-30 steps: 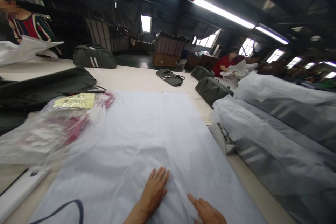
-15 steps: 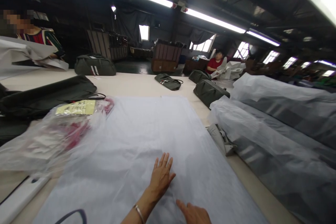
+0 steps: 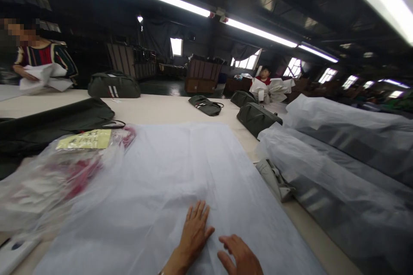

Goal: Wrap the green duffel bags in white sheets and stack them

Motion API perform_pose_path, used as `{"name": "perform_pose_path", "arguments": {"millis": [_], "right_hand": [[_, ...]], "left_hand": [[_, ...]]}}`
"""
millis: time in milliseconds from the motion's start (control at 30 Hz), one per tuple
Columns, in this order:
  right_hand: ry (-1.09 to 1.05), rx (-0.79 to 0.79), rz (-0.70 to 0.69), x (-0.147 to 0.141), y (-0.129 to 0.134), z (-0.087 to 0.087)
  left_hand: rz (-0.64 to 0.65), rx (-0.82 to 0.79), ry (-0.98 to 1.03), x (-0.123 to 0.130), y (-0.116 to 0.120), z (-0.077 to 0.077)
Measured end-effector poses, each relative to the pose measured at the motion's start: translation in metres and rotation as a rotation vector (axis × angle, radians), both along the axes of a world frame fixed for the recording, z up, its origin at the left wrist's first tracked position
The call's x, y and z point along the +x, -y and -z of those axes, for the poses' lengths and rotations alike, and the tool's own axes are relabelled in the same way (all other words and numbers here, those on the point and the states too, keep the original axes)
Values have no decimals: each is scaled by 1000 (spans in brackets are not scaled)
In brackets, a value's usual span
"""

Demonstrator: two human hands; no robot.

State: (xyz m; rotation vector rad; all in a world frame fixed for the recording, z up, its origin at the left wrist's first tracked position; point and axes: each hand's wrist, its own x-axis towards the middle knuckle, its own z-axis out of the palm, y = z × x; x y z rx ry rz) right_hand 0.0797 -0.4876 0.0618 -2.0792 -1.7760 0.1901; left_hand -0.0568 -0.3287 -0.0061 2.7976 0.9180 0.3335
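Observation:
A large translucent white sheet [image 3: 161,167] covers the table in front of me, with soft creases around my hands. My left hand [image 3: 195,231] lies flat on it, fingers stretched forward and thumb out to the right. Just right of it, my right hand [image 3: 240,255] is over the sheet near the bottom edge, its fingers bent and thumb apart, with nothing in it.
Left lies a clear plastic bag [image 3: 41,184] with red items and a yellow label. Dark green bags [image 3: 258,118] stand farther back. Plastic-wrapped bags [image 3: 342,189] are piled right, beside a grey piece [image 3: 274,178]. Two people across the table handle white material.
My right hand has lifted its fingers and spread the thumb. My left hand appears slightly lower in view. The person at the left now holds crumpled white material closer to the body.

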Motion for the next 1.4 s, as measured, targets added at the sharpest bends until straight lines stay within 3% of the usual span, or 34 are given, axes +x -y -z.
{"name": "perform_pose_path", "arguments": {"millis": [100, 167, 300, 500, 600, 733, 867, 1033, 1100, 1233, 1400], "right_hand": [[161, 201, -108, 4, -18, 10], [250, 235, -129, 3, -26, 23], [252, 111, -102, -4, -36, 47], [79, -98, -61, -13, -37, 73], [3, -148, -41, -17, -35, 72], [-59, -56, -4, -10, -28, 44], [-119, 170, 224, 45, -1, 5], [-221, 331, 844, 167, 46, -39], [-272, 306, 990, 215, 51, -52], [-358, 253, 999, 291, 26, -60], [-509, 145, 972, 343, -12, -49]], "left_hand": [[5, 174, 47, 2, -11, 11], [-8, 255, 74, 5, -20, 15], [-91, 268, 90, 17, -38, 7], [-204, 46, -6, 40, -69, -23], [-228, 26, -33, 44, -78, -25], [-193, 21, -47, 41, -79, -24], [-152, 41, -17, 36, -78, -23], [-121, 139, 13, 36, -85, -10], [-107, 165, 24, 36, -86, -5], [-80, 230, 73, 32, -87, 5], [15, 291, 127, 25, -93, 16]]}}
